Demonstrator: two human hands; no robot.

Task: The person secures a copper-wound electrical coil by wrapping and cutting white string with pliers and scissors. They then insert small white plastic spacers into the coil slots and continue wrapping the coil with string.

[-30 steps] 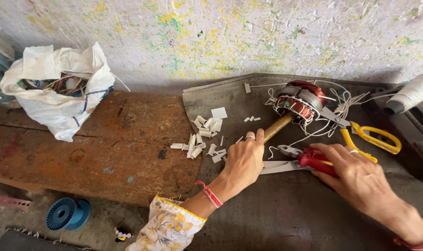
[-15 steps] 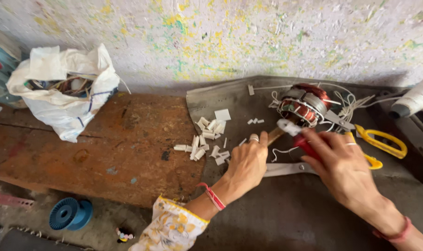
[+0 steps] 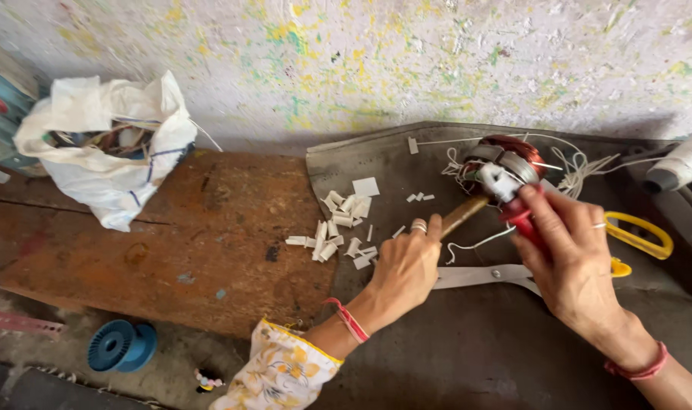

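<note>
A motor stator with red-brown copper windings point(image 3: 505, 163) and loose white strings lies on a grey mat point(image 3: 475, 342) near the wall. My left hand point(image 3: 403, 269) grips a wooden handle point(image 3: 464, 215) that points up at the stator. My right hand point(image 3: 570, 254) holds a red-handled tool point(image 3: 519, 219) whose white tip touches the stator's front. A scatter of small white paper strips point(image 3: 342, 224) lies just left of my left hand.
Yellow-handled scissors point(image 3: 642, 239) and flat metal shears point(image 3: 483, 275) lie by my right hand. A white thread cone point(image 3: 684, 163) sits far right. A white sack of scraps point(image 3: 107, 152) rests on the rusty brown board point(image 3: 171, 243). A blue spool point(image 3: 118, 345) lies lower left.
My right hand picked up the red-handled tool from the mat and raised it to the stator. My left hand kept its grip on the wooden handle.
</note>
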